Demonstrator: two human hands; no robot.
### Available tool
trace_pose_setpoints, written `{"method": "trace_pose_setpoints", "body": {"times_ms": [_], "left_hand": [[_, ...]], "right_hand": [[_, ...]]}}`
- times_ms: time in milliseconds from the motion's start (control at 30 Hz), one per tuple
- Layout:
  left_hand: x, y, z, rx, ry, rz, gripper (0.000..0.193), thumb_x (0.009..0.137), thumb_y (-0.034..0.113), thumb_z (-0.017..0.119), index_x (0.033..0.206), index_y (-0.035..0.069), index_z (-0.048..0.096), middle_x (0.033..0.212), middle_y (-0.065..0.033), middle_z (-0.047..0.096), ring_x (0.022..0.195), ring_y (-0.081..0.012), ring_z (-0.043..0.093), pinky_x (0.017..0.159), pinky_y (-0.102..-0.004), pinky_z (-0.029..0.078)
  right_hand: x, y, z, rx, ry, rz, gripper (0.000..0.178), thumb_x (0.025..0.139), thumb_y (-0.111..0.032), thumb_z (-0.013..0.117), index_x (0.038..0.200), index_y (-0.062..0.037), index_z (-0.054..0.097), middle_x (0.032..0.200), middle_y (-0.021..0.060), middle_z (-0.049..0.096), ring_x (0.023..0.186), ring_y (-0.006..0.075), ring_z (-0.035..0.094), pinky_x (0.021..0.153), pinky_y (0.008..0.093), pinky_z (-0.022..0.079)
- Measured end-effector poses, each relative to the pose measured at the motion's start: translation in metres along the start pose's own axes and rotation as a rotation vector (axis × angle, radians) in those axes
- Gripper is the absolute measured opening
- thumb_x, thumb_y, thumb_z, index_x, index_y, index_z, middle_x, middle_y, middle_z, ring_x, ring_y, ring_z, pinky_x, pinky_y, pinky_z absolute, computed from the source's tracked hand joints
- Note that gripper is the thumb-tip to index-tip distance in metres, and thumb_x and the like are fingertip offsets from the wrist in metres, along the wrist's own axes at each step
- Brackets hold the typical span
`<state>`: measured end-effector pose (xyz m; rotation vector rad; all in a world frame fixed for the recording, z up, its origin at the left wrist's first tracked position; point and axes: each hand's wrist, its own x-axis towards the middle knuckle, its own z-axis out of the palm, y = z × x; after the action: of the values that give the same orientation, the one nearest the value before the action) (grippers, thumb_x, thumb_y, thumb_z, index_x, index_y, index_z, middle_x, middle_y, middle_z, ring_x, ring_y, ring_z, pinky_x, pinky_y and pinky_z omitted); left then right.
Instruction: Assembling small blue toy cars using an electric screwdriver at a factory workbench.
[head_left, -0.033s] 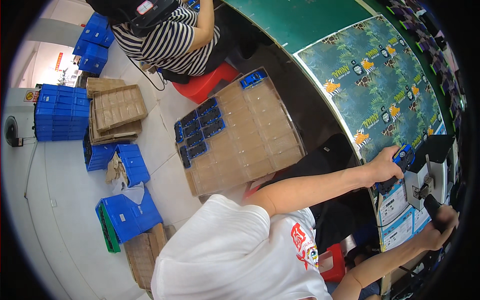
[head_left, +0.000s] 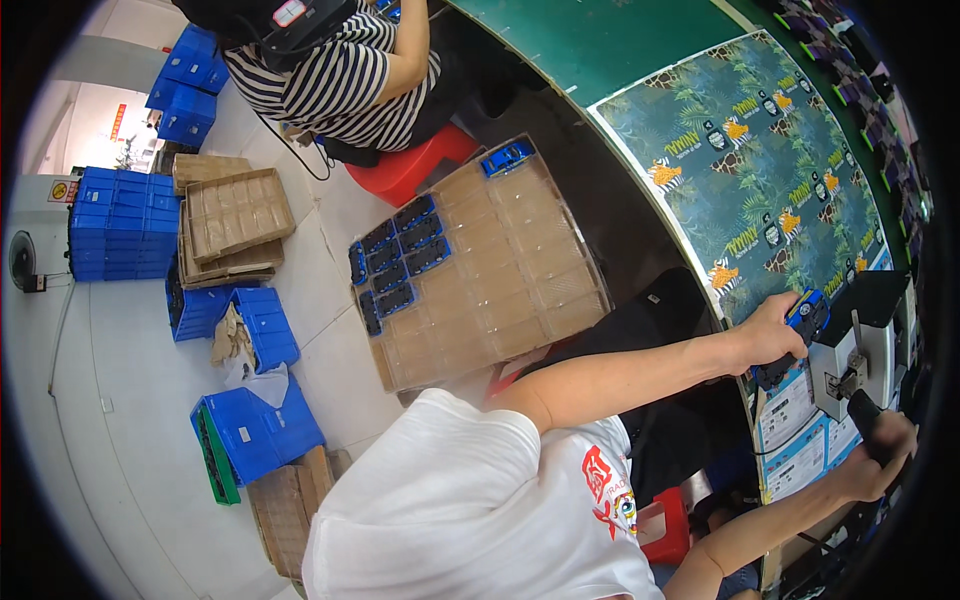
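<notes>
My left hand (head_left: pixel 768 336) is closed round a blue toy car (head_left: pixel 807 312) with a black underside, beside a small bench fixture. The fixture has a light metal block (head_left: pixel 828 382) with a metal linkage and a black plate (head_left: pixel 872 298) over it. A black handle (head_left: pixel 866 412) sticks out from the linkage, and my right hand (head_left: pixel 888 448) is wrapped round it. Part of the car is hidden behind my fingers. Printed sheets (head_left: pixel 790 410) in blue and white lie under the fixture.
A large brown tray (head_left: pixel 500 270) with several blue and black car pieces stands to my left. Farther off, a person in a striped top (head_left: pixel 330 95) sits on a red stool (head_left: pixel 415 170). Blue crates (head_left: pixel 120 225) line the wall. A patterned mat (head_left: pixel 740 150) covers the workbench.
</notes>
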<state>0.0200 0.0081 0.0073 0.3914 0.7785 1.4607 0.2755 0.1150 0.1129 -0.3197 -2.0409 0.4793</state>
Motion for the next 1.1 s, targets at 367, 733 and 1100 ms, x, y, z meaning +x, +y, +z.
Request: {"method": "trace_pose_setpoints", "body": {"times_ms": [367, 733, 1100], "left_hand": [[0.003, 0.003, 0.005, -0.034, 0.020, -0.036, 0.031, 0.079, 0.003, 0.068, 0.107, 0.000, 0.054, 0.083, -0.0083, 0.061, 0.064, -0.0147, 0.062, 0.056, -0.0311, 0.053], [0.002, -0.004, 0.010, 0.070, -0.028, -0.042, 0.029, 0.081, 0.008, 0.071, 0.107, 0.003, 0.060, 0.084, -0.0062, 0.065, 0.067, -0.0139, 0.064, 0.061, -0.0295, 0.053], [-0.004, 0.012, 0.003, 0.073, -0.062, -0.138, 0.030, 0.082, 0.004, 0.071, 0.109, -0.002, 0.059, 0.093, -0.0104, 0.067, 0.077, -0.0217, 0.070, 0.068, -0.0337, 0.060]], "right_hand": [[0.000, 0.002, 0.001, -0.017, 0.057, 0.034, 0.032, 0.099, 0.003, 0.040, 0.127, 0.0060, 0.053, 0.085, 0.0134, 0.047, 0.075, 0.0210, 0.041, 0.073, 0.0360, 0.039], [0.021, -0.032, 0.022, 0.506, 0.503, 0.580, 0.009, 0.094, -0.014, 0.056, 0.091, -0.0061, 0.052, 0.071, 0.0029, 0.043, 0.063, 0.0125, 0.043, 0.060, 0.0270, 0.038], [0.046, -0.069, 0.062, 0.681, 0.554, 0.555, 0.013, 0.090, -0.013, 0.061, 0.087, -0.0029, 0.053, 0.057, 0.0067, 0.049, 0.044, 0.0165, 0.048, 0.049, 0.0327, 0.044]]}}
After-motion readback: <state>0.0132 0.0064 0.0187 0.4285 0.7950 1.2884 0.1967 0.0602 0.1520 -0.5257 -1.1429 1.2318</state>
